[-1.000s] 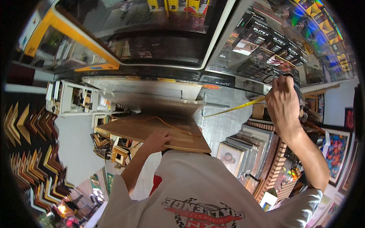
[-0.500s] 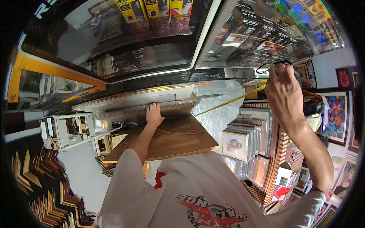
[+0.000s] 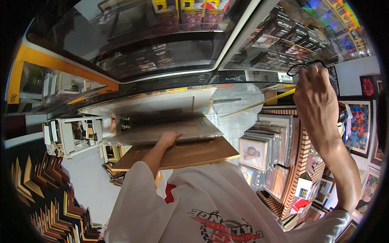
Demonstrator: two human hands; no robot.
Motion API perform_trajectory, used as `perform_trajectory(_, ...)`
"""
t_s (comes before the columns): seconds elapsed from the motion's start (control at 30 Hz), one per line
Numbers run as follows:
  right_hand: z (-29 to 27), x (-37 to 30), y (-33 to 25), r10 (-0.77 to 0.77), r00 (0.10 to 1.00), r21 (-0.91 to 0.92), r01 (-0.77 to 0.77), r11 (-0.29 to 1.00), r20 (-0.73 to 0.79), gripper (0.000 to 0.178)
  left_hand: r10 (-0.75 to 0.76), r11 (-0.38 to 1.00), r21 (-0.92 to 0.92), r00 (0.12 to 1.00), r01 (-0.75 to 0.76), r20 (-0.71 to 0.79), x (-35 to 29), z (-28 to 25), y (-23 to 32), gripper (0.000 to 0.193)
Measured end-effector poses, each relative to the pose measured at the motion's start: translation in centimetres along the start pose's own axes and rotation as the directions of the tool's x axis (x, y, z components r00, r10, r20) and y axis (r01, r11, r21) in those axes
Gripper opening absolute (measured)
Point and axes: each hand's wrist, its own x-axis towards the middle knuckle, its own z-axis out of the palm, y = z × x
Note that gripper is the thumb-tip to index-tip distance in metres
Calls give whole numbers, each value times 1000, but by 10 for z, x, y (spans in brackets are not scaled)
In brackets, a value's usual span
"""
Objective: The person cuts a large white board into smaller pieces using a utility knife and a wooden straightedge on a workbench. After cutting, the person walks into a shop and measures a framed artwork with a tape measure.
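My right hand (image 3: 318,91) is raised at the right with its fingers curled round a tape measure, whose case is mostly hidden behind the hand. Its yellow blade (image 3: 261,103) runs out to the left, and a black loop of cord sticks up past the knuckles. At the centre my left hand (image 3: 171,138) grips the edge of a flat panel in clear bubble wrap (image 3: 190,128). That panel tilts toward me over a brown wooden-looking board (image 3: 194,154), which leans close against my body.
Behind the wrapped panel leans a pale framed panel (image 3: 162,108), below a glass display case (image 3: 133,73) with boxes. Wrapped framed pictures (image 3: 253,154) stand in a row at right. Corner frame samples (image 3: 60,206) hang at lower left, beside a white rack (image 3: 77,135).
My left hand has pulled the wrapped panel toward me, so it covers more of the brown board and exposes the panel behind. My right hand has shifted slightly right and down with the tape measure.
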Motion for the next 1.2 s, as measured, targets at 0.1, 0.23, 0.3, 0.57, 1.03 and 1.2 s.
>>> perform_trajectory(0.1,-10,10,-10,-32,999,13,32,999,-35,15,24,1000,-10,999,-24,-39,-15,16,5,50)
perform_trajectory(0.23,-25,22,-28,-136,990,57,139,989,-41,18,-25,993,-121,997,16,-73,-19,30,9,55)
perform_trajectory(0.3,-34,32,-41,-142,988,32,144,989,-66,18,-30,994,-107,997,22,-75,-16,32,8,55)
perform_trajectory(0.57,-73,51,-52,-141,970,-43,135,990,-198,17,-42,992,-124,992,27,-120,-15,36,7,52)
perform_trajectory(1.03,-98,63,-78,-248,947,-60,240,969,-205,23,3,998,-57,998,-6,-65,-9,25,4,47)
perform_trajectory(1.2,-94,73,-93,-308,930,-51,304,951,-201,23,-25,998,-56,998,22,-53,0,21,1,49)
